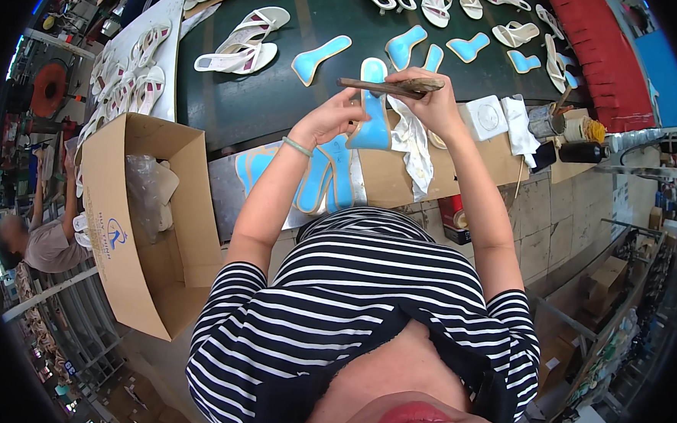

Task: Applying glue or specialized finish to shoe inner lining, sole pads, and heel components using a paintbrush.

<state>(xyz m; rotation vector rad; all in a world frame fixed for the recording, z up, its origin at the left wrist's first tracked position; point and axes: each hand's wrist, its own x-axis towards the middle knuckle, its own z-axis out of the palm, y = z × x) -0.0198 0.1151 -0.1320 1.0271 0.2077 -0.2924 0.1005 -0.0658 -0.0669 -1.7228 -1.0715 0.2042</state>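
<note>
My left hand [331, 119], a pale green bangle at its wrist, is closed on the left edge of a blue insole [372, 130] with a tan rim. The insole is held up over the near edge of the bench. My right hand [433, 105] grips a brown wooden-handled brush [364, 84], which lies crosswise over the upper part of the insole. Its bristles cannot be made out clearly. Below my left hand, several more blue insoles [312, 183] overlap on a grey sheet. A crumpled white cloth [411, 150] hangs beside the held insole.
Blue insoles [321, 57] and white thong sandals [244, 42] are spread over the dark green belt [213, 113]. An open cardboard box [140, 278] stands at left. To the right are a white block [484, 117] and a tin can [544, 121]. A person [50, 242] is at far left.
</note>
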